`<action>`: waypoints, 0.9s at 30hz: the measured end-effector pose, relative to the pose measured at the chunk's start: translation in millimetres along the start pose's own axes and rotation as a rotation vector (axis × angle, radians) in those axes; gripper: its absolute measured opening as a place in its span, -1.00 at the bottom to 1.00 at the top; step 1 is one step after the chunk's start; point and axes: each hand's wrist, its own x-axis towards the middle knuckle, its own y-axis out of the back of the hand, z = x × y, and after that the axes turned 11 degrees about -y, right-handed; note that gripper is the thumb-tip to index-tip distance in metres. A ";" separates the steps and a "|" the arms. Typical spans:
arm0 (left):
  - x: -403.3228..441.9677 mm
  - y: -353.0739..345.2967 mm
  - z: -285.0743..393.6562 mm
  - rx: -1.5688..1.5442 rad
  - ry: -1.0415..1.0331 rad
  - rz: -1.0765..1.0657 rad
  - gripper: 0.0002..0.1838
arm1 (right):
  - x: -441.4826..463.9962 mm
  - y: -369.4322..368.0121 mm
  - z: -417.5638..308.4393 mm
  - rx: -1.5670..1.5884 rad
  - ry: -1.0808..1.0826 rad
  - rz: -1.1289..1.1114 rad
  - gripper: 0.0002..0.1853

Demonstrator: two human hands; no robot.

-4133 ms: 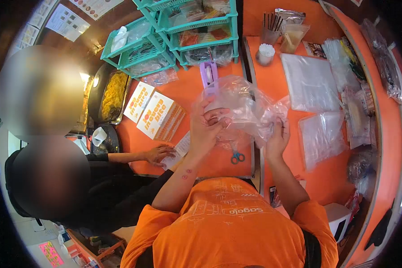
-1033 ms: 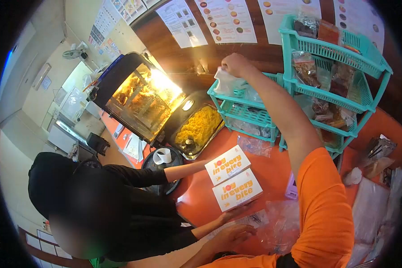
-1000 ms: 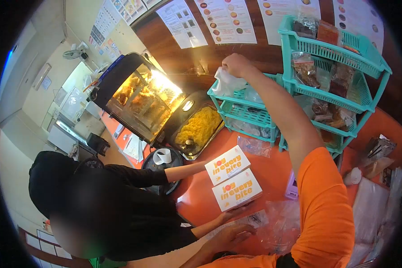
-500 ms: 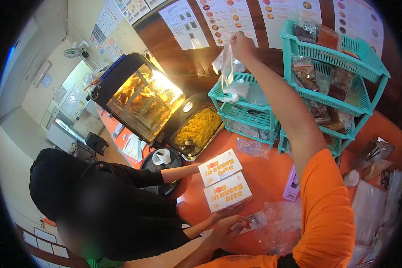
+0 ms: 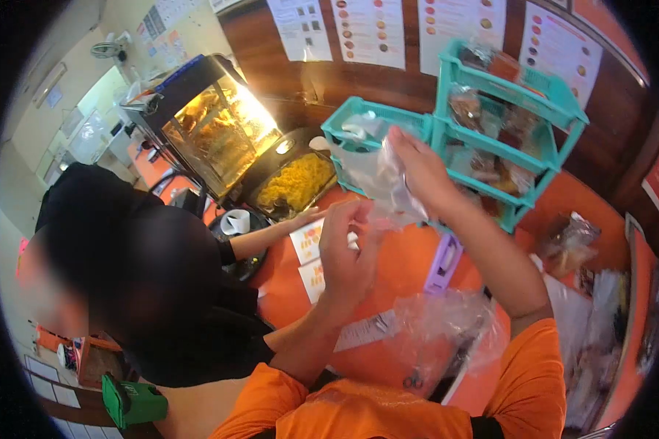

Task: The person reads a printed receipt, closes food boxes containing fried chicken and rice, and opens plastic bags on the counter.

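Observation:
A white plastic bag [image 5: 373, 172] hangs from my right hand [image 5: 421, 168], whose fingers are closed on it in front of the small teal basket rack. My left hand [image 5: 348, 252] is raised over the table with its fingers curled. A small white bit shows at its palm, but I cannot make out what it is. Partly behind my left hand lie two white boxes [image 5: 309, 241] with orange lettering. A co-worker's hand [image 5: 307, 217] rests at the far box.
A lit glass food warmer [image 5: 220, 139] and a tray of yellow food [image 5: 293, 183] stand at the back left. Teal tiered baskets [image 5: 490, 139] hold packets. On the table lie a purple object [image 5: 443, 263], clear plastic [image 5: 447, 329] and a paper slip [image 5: 362, 331]. The co-worker stands left.
My right hand has come down from above the small basket rack with the white bag. My left hand has risen from the table's near edge to in front of the boxes. The view has shifted.

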 end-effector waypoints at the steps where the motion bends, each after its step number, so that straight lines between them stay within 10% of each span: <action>1: -0.3 -5.7 11.9 0.017 0.049 -0.047 -0.87 | -33.5 -4.0 -4.6 0.170 -0.195 0.050 -0.68; 10: -108.2 -8.0 45.2 -0.604 0.646 -0.508 -0.82 | -234.4 7.0 73.4 0.572 -0.373 0.124 -0.68; 16: -159.7 -16.6 69.3 -0.310 0.330 -0.619 -0.82 | -309.6 0.4 123.9 0.258 -0.385 0.491 -0.82; 27: -181.3 0.4 73.7 -0.545 0.523 -0.724 -0.87 | -374.3 -29.7 142.0 0.704 -0.305 0.743 -0.83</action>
